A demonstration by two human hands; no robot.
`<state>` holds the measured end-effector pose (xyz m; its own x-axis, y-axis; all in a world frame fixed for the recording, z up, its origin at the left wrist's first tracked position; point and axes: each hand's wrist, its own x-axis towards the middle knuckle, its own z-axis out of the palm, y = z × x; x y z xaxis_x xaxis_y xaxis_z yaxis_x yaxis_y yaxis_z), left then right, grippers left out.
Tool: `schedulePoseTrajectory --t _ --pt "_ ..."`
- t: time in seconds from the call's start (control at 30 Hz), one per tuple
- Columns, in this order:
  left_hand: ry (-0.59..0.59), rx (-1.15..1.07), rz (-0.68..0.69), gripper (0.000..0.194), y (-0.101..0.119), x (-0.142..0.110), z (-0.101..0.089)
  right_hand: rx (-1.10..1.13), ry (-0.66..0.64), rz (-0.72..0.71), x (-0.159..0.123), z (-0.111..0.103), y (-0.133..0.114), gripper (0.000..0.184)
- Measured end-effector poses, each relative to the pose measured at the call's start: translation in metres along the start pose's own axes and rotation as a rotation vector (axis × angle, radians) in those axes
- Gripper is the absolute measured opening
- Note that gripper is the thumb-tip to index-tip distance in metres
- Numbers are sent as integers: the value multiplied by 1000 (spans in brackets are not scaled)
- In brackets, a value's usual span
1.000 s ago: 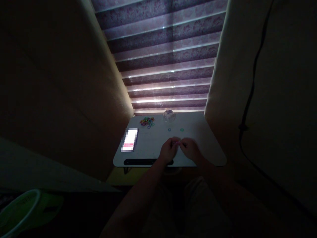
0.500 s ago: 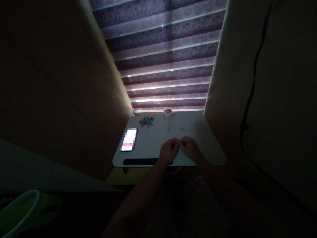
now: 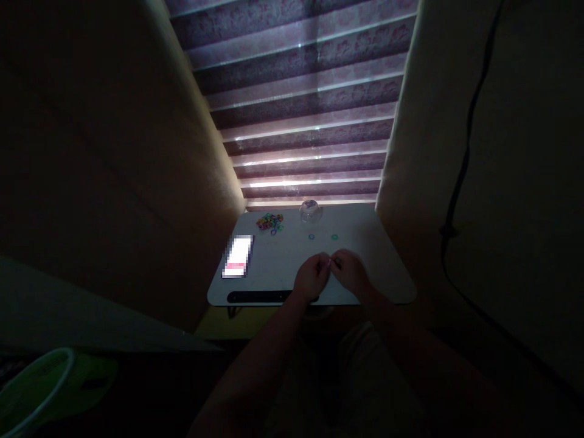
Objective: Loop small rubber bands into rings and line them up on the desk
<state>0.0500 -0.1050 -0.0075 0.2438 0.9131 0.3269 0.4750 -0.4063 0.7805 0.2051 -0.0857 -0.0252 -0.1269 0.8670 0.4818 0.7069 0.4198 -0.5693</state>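
Band (image 3: 329, 262): where is it, and how far along are things?

Between the left hand (image 3: 312, 277) and right hand (image 3: 349, 271), over the desk (image 3: 274, 267); a blue loop (image 3: 311, 238) and green loop (image 3: 334, 239) already lie out singly beyond; a jumbled pile (image 3: 270, 222) is left, far side.

And the pose?

Hands nearly meeting, backs up, wrists angled inward; both sets of fingers seem to pinch the band; the exact grip is too dark to tell.

The surface (image 3: 283, 261) is looking smooth and matt; the round container (image 3: 311, 213) is looking clear and glossy; the pleated blind (image 3: 292, 97) is showing matt, cloth-like folds; the basket (image 3: 98, 368) is looking plastic.
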Motion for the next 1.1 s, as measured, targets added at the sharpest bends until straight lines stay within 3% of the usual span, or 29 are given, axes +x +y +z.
schedulePoseTrajectory --t 0.57,0.73,1.1 --pt "-63 3 47 15 -1 -1 -2 -31 -29 -23 -1 -2 -5 10" --pt "-71 37 5 13 0 -1 -2 -59 -50 -45 0 -3 -6 13" --pt "10 16 -40 15 -4 0 2 -39 -42 -54 -1 -3 -3 13"
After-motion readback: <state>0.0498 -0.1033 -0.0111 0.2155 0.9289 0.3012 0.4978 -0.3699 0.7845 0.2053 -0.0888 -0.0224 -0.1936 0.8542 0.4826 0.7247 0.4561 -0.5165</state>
